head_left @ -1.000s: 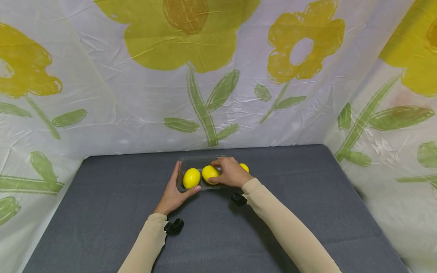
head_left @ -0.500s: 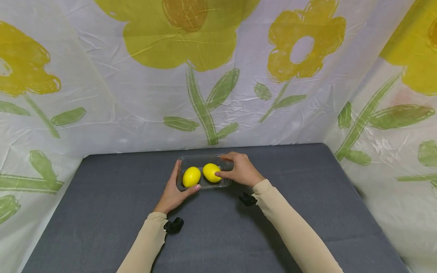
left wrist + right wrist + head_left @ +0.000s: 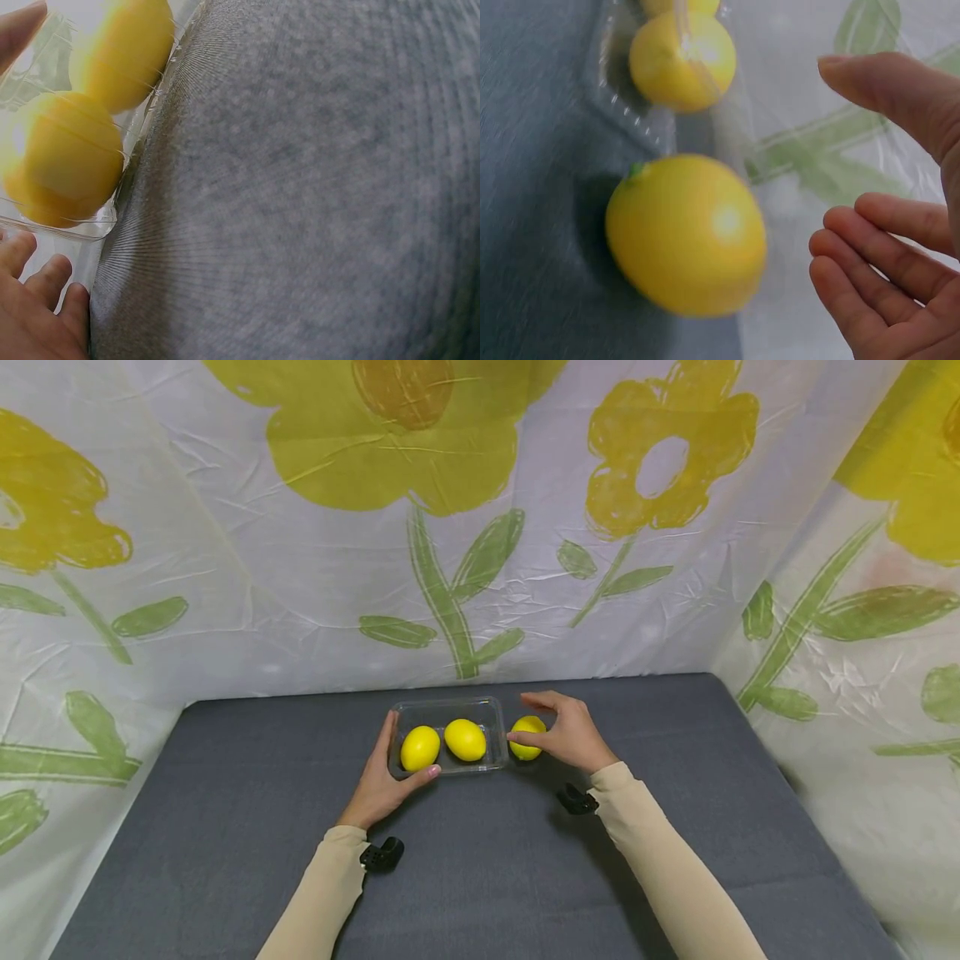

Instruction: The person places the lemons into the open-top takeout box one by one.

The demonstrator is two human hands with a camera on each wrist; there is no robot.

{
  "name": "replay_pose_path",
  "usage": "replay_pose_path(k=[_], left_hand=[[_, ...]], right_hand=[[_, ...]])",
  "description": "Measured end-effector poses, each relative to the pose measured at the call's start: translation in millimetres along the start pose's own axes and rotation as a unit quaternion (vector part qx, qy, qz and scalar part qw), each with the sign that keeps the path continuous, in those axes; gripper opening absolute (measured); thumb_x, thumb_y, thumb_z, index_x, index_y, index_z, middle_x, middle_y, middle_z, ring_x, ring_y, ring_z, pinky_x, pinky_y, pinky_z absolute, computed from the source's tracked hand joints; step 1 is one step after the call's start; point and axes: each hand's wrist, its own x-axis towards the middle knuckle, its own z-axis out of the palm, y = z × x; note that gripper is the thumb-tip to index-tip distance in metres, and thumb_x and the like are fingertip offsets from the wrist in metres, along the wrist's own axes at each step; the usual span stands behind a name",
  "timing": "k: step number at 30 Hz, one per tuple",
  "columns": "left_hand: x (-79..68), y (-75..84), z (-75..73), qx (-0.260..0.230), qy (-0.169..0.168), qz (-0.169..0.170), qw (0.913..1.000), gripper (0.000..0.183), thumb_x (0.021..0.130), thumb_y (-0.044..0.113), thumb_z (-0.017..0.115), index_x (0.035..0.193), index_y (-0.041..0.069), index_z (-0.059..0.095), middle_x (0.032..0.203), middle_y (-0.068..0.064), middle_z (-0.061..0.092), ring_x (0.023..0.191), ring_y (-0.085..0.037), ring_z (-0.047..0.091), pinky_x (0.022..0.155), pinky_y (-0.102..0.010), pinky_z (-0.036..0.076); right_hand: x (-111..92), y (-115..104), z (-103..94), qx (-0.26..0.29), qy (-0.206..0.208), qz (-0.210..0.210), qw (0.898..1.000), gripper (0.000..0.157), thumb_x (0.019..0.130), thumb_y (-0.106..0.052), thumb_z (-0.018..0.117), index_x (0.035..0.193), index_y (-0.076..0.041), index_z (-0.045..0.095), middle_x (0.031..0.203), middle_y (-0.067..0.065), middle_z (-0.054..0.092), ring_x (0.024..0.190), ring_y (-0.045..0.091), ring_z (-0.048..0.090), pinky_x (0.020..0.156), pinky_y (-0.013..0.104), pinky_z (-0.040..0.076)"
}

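A clear plastic tray [image 3: 493, 714] lies toward the far side of the table with two yellow lemons in it, a left lemon [image 3: 420, 748] and a right lemon [image 3: 465, 740]. My left hand [image 3: 379, 789] holds the tray's left end, fingers along the end wall and thumb at the near rim. A third lemon [image 3: 686, 236] lies on the table just right of the tray, its green stem end showing in the right wrist view. My right hand [image 3: 567, 732] hovers over this lemon, thumb and fingers spread apart and holding nothing. The thumb partly covers the lemon in the head view.
A dark grey cloth covers the table [image 3: 480, 877]. Behind and beside it hangs a white sheet [image 3: 300, 577] printed with yellow flowers. Each wrist carries a small black camera, the left camera [image 3: 382, 856] and the right camera [image 3: 577, 798].
My right hand has let go of the right lemon inside the tray and moved right, over the third lemon outside. My left hand stays at the tray's left end.
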Motion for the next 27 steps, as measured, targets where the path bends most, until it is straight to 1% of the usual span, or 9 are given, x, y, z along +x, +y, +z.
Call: replay_pose_path(k=[4, 7, 11, 16, 20, 24, 27], left_hand=[[-0.1, -0.2, 0.4, 0.002, 0.001, 0.001, 1.0000, 0.119, 0.085, 0.040, 0.084, 0.165, 0.023, -0.003, 0.170, -0.004, 0.005, 0.154, -0.036, 0.015, 0.121, -0.059, 0.020], [-0.1, -0.4, 0.6, 0.003, 0.001, 0.000, 1.0000, 0.119, 0.084, 0.040, 0.084, 0.165, 0.021, -0.003, 0.170, -0.004, 0.005, 0.153, -0.037, 0.015, 0.121, -0.059, 0.020], [0.6, -2.2, 0.7, 0.006, 0.002, -0.001, 1.0000, 0.120, 0.084, 0.040, 0.084, 0.165, 0.020, -0.002, 0.170, -0.005, 0.005, 0.153, -0.038, 0.015, 0.120, -0.061, 0.019], [0.9, -3.6, 0.9, 0.006, 0.003, -0.002, 1.0000, 0.121, 0.083, 0.042, 0.084, 0.165, 0.020, -0.002, 0.170, -0.005, 0.006, 0.153, -0.038, 0.016, 0.120, -0.061, 0.020], [0.8, -4.1, 1.3, 0.006, 0.004, -0.003, 1.0000, 0.121, 0.083, 0.043, 0.085, 0.165, 0.019, -0.001, 0.170, -0.005, 0.006, 0.153, -0.038, 0.016, 0.120, -0.061, 0.020], [0.9, -4.1, 1.3, 0.004, 0.005, -0.002, 1.0000, 0.121, 0.083, 0.042, 0.085, 0.165, 0.019, -0.001, 0.170, -0.005, 0.006, 0.153, -0.038, 0.015, 0.121, -0.061, 0.019], [1.0, -3.9, 1.1, 0.003, 0.005, -0.001, 1.0000, 0.121, 0.083, 0.042, 0.085, 0.165, 0.018, -0.001, 0.170, -0.005, 0.006, 0.153, -0.038, 0.015, 0.121, -0.061, 0.019]], right_hand=[[-6, 9, -5.7, 0.001, 0.004, 0.000, 1.000, 0.069, 0.078, -0.030, 0.090, 0.136, -0.005, 0.064, 0.135, 0.013, 0.064, 0.124, 0.038, 0.059, 0.103, 0.058, 0.048], [-9, 16, -8.0, 0.000, 0.000, 0.006, 1.000, 0.072, 0.078, -0.029, 0.091, 0.139, -0.004, 0.061, 0.137, 0.014, 0.063, 0.125, 0.039, 0.058, 0.104, 0.056, 0.048], [-11, 28, -7.5, -0.008, -0.006, 0.018, 1.000, 0.076, 0.077, -0.031, 0.091, 0.141, -0.004, 0.059, 0.139, 0.012, 0.061, 0.127, 0.038, 0.058, 0.104, 0.052, 0.049], [-11, 40, -2.4, -0.017, -0.020, 0.029, 0.999, 0.085, 0.074, -0.036, 0.093, 0.143, -0.001, 0.057, 0.141, 0.013, 0.059, 0.128, 0.036, 0.057, 0.104, 0.052, 0.048], [-9, 45, 2.8, -0.029, -0.033, 0.030, 0.999, 0.090, 0.071, -0.037, 0.094, 0.143, 0.000, 0.055, 0.142, 0.014, 0.058, 0.129, 0.035, 0.056, 0.105, 0.052, 0.048], [-8, 47, 6.5, -0.052, -0.038, 0.028, 0.998, 0.091, 0.070, -0.035, 0.095, 0.144, 0.000, 0.055, 0.143, 0.014, 0.057, 0.129, 0.035, 0.055, 0.105, 0.051, 0.048], [-6, 47, 8.3, -0.059, -0.040, 0.032, 0.997, 0.090, 0.071, -0.032, 0.095, 0.144, 0.000, 0.055, 0.143, 0.014, 0.056, 0.129, 0.035, 0.055, 0.106, 0.051, 0.047]])
